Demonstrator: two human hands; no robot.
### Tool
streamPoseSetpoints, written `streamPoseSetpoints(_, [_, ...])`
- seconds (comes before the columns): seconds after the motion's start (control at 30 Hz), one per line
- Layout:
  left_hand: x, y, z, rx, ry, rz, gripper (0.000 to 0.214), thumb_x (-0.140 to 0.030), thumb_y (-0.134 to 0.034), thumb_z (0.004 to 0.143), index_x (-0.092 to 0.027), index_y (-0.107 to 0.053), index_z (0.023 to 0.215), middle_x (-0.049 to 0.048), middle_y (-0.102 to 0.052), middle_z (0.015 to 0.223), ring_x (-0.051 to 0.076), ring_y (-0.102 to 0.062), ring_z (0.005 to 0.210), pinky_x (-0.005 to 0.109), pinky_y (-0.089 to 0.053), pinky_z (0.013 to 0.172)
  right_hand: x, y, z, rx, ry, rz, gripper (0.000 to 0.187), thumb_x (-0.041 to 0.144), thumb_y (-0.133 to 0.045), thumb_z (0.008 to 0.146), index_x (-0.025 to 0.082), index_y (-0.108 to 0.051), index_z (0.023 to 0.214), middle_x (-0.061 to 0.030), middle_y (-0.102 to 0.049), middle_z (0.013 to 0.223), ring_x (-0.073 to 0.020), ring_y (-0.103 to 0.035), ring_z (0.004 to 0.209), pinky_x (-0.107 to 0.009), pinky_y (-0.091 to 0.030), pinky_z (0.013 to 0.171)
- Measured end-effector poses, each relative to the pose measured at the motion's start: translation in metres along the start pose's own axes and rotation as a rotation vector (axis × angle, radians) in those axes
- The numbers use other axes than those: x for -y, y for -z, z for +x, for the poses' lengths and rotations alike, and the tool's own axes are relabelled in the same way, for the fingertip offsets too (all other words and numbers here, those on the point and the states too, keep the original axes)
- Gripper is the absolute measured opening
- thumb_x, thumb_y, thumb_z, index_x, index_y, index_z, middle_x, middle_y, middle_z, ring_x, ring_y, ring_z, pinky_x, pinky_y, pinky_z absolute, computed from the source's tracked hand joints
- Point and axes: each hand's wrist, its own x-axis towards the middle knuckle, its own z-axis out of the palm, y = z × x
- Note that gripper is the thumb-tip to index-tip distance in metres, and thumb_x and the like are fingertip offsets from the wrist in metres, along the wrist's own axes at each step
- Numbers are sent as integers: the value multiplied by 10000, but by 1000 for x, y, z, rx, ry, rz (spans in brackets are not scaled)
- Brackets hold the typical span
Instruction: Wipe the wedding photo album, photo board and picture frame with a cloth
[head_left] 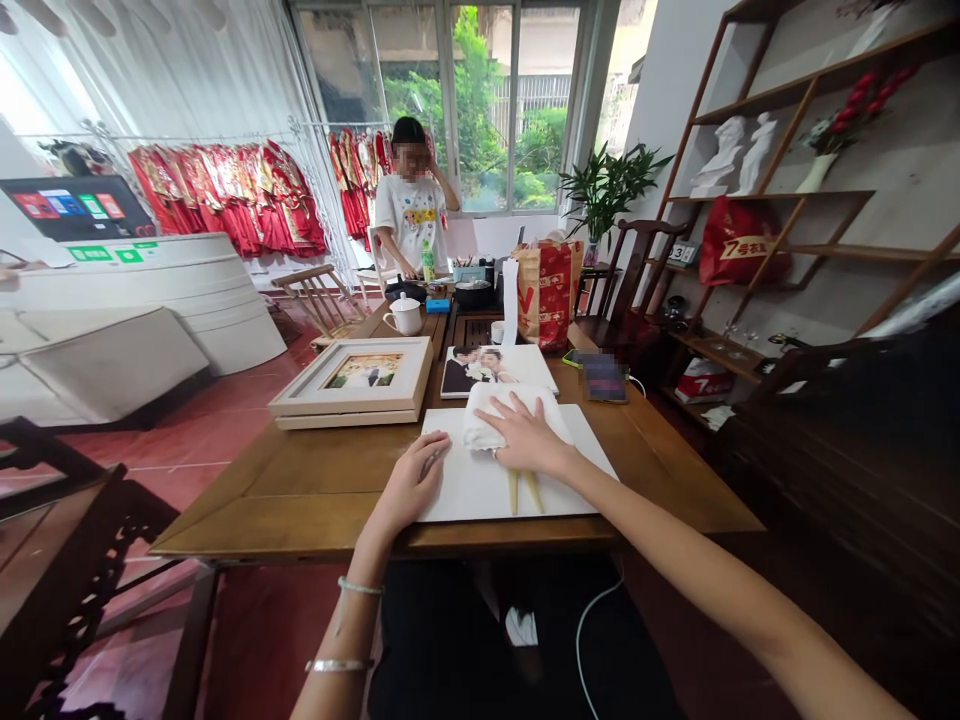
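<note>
The right hand [525, 432], fingers spread, presses a folded white cloth [474, 432] onto a white rectangular panel [459, 490] at the brown wooden desk's [277, 500] near edge; the half-curled left hand [411, 478], grip unclear, likely steadies the panel.

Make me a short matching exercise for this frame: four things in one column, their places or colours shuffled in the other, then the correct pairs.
1. Right hand
2. Lidded mug
3. Left hand
4. Paper bag

A. Red and brown
B. At the left edge of the white board
C. Spread on the white cloth
D. Plain white

Pairs: 1-C, 2-D, 3-B, 4-A
</note>
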Motion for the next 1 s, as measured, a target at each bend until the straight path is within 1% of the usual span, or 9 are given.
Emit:
streamPoseSetpoints(0.1, [0, 0, 0, -9, -11, -1, 336, -203, -430, 856, -164, -640, 1116, 110, -584, 1250, 231, -526, 1194, 421, -372, 1061, 10, -6, 0, -24, 42, -32, 684, 334, -497, 810, 272, -266, 1451, -111, -161, 1541, -402, -16, 1386, -702, 2, 1008])
streamPoseSetpoints(0.23, [-2, 0, 1, -12, -4, -8, 332, -214, -430, 860, -157, -651, 1101, 117, -590, 1236, 233, -529, 1189, 412, -381, 1057, 26, -14, -38, -45, 192, -60, 747, 262, -533, 757, 254, -262, 1453, -126, -173, 1536, -382, -8, 1391, -675, 10, 1029])
streamPoseSetpoints(0.37, [-2, 0, 0, -21, -4, -24, 326, -218, -435, 858, -173, -660, 1089, 103, -597, 1232, 231, -537, 1183, 408, -391, 1050, 36, -14, -94, 19, 303, 11, 817, 222, -551, 697, 291, -247, 1453, -72, -138, 1550, -341, 14, 1401, -634, 24, 1061])
streamPoseSetpoints(0.5, [-1, -1, 0, -21, 7, -23, 328, -213, -441, 850, -161, -658, 1091, 107, -591, 1248, 236, -528, 1196, 418, -382, 1056, 30, -6, -122, 37, 229, 130, 809, 144, -468, 679, 329, -268, 1440, 12, -215, 1532, -247, -42, 1414, -559, -27, 1110])
streamPoseSetpoints(0.63, [-1, 0, -1, -18, 10, -12, 335, -203, -432, 851, -153, -653, 1099, 112, -588, 1255, 235, -528, 1195, 423, -376, 1061, -4, -2, -99, -19, 8, 145, 776, 113, -415, 696, 286, -282, 1441, 3, -261, 1515, -224, -116, 1408, -559, -75, 1110])
streamPoseSetpoints(0.77, [-1, 1, -1, -16, 2, -8, 336, -202, -433, 851, -171, -653, 1103, 97, -592, 1255, 227, -535, 1190, 413, -385, 1056, -45, -1, -55, -53, -206, 28, 656, 261, -443, 821, 259, -261, 1451, -59, -188, 1537, -296, -76, 1407, -626, -50, 1075])
streamPoseSetpoints(0.83, [-1, 1, -1, -14, -1, -6, 337, -205, -432, 851, -171, -652, 1104, 95, -592, 1256, 228, -532, 1194, 413, -384, 1057, -56, -1, -38, -52, -275, -9, 633, 358, -437, 864, 275, -235, 1459, -85, -141, 1547, -355, -51, 1398, -682, -59, 1034])
streamPoseSetpoints(0.9, [-1, 1, -1, -16, -4, -7, 338, -207, -430, 852, -170, -651, 1105, 96, -592, 1256, 230, -531, 1195, 418, -384, 1056, -55, -1, -29, -42, -276, -17, 612, 400, -413, 887, 310, -218, 1460, -87, -116, 1551, -398, -29, 1388, -728, -63, 993])
streamPoseSetpoints(1.0, [0, -1, 0, -16, -1, -5, 341, -208, -426, 853, -166, -648, 1108, 103, -589, 1256, 233, -526, 1199, 420, -379, 1058, -40, -4, -31, -28, -179, -22, 631, 364, -437, 875, 327, -205, 1461, -81, -102, 1554, -407, 4, 1385, -738, -23, 983])
